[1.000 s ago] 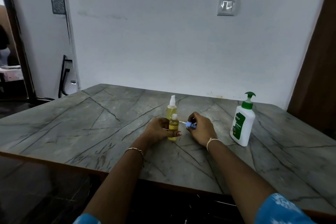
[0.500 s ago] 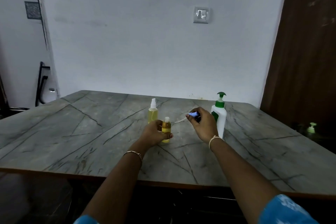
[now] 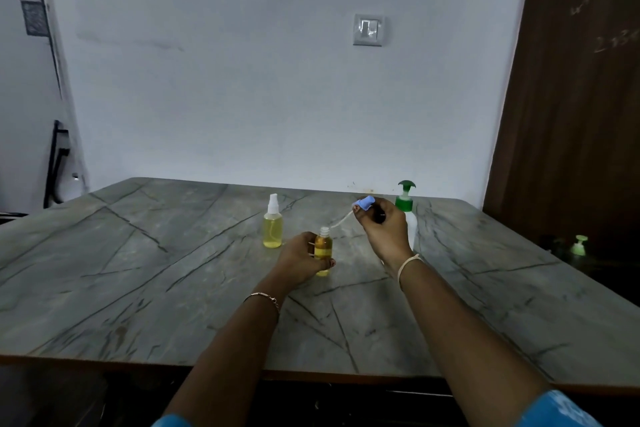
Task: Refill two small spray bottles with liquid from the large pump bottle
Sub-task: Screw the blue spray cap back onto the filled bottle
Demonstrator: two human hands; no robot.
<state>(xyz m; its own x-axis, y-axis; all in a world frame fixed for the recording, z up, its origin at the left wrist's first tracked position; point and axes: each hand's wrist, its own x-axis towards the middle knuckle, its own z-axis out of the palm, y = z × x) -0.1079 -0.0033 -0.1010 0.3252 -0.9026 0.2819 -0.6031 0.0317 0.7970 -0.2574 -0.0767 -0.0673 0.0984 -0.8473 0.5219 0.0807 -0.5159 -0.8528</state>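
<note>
My left hand (image 3: 302,258) grips a small amber spray bottle (image 3: 323,247) that stands upright on the table with its neck uncovered. My right hand (image 3: 384,230) pinches that bottle's blue spray head (image 3: 364,203), lifted up and to the right; its thin dip tube (image 3: 341,220) slants down toward the bottle's mouth. A second small spray bottle (image 3: 272,227) with a white sprayer and pale yellow liquid stands just behind and left. The large white pump bottle (image 3: 407,210) with a green pump stands behind my right hand, which hides most of it.
The grey marbled table (image 3: 145,270) runs wide to the left and right and ends at a white wall. A brown door panel (image 3: 571,97) stands at the right, with a small green pump top (image 3: 579,245) low beside it. Black rods (image 3: 55,163) lean at the far left.
My right hand has lifted the blue spray head higher and further right, drawing the dip tube out of the amber bottle. The view has swung to the right.
</note>
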